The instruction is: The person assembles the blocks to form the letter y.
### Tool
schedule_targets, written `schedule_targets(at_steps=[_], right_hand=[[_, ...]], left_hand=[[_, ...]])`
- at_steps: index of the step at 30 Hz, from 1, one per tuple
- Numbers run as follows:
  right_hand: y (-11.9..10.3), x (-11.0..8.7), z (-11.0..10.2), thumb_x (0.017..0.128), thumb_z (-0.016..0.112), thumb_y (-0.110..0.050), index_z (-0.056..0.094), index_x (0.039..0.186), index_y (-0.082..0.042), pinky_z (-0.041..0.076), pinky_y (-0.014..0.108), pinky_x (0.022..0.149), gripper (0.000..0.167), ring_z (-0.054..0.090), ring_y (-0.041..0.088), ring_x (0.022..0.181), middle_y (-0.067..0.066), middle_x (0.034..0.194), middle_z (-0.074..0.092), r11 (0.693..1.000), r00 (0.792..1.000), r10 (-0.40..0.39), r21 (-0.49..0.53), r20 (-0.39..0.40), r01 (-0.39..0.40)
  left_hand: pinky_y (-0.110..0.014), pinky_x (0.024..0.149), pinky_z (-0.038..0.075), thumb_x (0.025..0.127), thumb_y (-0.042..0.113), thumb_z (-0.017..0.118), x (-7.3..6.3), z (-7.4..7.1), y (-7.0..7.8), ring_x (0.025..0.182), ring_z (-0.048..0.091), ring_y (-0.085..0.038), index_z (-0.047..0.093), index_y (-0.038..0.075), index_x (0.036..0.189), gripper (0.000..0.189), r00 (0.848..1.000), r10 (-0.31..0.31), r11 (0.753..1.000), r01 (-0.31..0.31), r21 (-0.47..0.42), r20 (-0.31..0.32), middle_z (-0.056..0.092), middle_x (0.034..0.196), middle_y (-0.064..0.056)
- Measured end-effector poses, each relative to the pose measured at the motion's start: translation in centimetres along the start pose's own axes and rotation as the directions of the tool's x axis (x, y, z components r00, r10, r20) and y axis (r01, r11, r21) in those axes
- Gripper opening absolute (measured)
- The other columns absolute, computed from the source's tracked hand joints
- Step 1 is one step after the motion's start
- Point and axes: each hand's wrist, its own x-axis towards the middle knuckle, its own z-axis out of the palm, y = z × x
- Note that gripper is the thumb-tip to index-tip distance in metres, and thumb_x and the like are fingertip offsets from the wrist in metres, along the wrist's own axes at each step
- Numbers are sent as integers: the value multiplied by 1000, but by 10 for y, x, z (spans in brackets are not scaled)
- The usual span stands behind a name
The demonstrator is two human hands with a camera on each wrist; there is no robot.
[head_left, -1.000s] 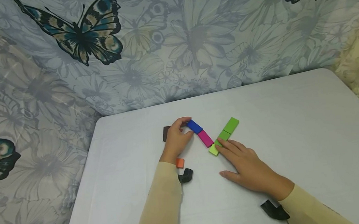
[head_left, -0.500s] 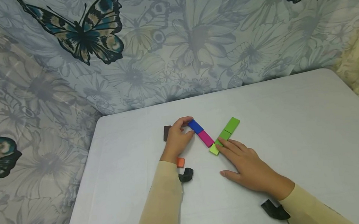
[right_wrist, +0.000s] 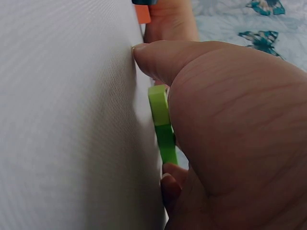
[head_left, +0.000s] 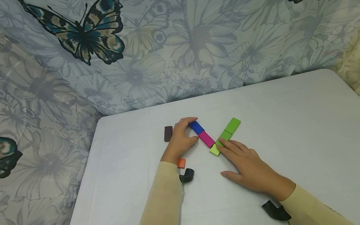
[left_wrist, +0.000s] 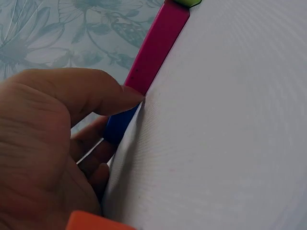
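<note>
My left hand (head_left: pixel 180 138) is at the upper end of a blue block (head_left: pixel 196 127), with its thumb low on the near side and its index finger over the far end. In the left wrist view the thumb touches where blue meets a magenta block (left_wrist: pixel 156 48). That magenta block slants down to a small lime block (head_left: pixel 214 150). From there, two green blocks (head_left: pixel 232 125) slant up to the right, forming a V. My right hand (head_left: pixel 249 167) lies with fairly straight fingers, tips on the lower green block and beside the lime one.
A dark brown block (head_left: pixel 168 134) lies left of my left hand. An orange block (head_left: pixel 181 163) is partly covered by the left wrist. Black wrist devices (head_left: pixel 276 211) sit at both sleeves. The white table (head_left: pixel 293 118) ends at a patterned wall covering.
My left index finger and thumb have shifted slightly right along the blue block, uncovering more of the brown block. The right hand and the blocks stay nearly in place.
</note>
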Motion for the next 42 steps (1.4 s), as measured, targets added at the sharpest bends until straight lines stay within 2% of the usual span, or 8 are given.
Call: schedule_targets(at_steps=[4, 32, 42], right_hand=[[-1, 0, -1, 98, 82, -43, 44, 168, -12, 43, 68, 102, 85, 33, 39, 154, 6, 176, 32, 1000, 1000, 1, -1, 0, -1], [-1, 0, -2, 98, 82, -43, 43, 168, -12, 43, 68, 102, 86, 32, 39, 154, 6, 176, 31, 1000, 1000, 2, -7, 4, -2], [-2, 0, -2, 98, 82, -44, 43, 168, -13, 43, 67, 102, 86, 32, 40, 155, 7, 176, 32, 1000, 1000, 14, -4, 10, -14]], left_hand=[[-42, 119, 35, 89, 3, 85, 0, 0, 0, 145, 42, -22, 64, 18, 151, 67, 1000, 11, 1000, -12, 14, 27, 56, 156, 1], [-43, 117, 37, 87, 2, 86, -1, -2, 4, 141, 44, -23, 67, 15, 146, 64, 1000, 26, 1000, -26, 16, 8, 59, 152, 0], [-43, 118, 37, 87, 2, 86, -2, -1, 4, 143, 43, -23, 67, 17, 146, 64, 1000, 11, 1000, -11, 9, 7, 58, 153, 1]])
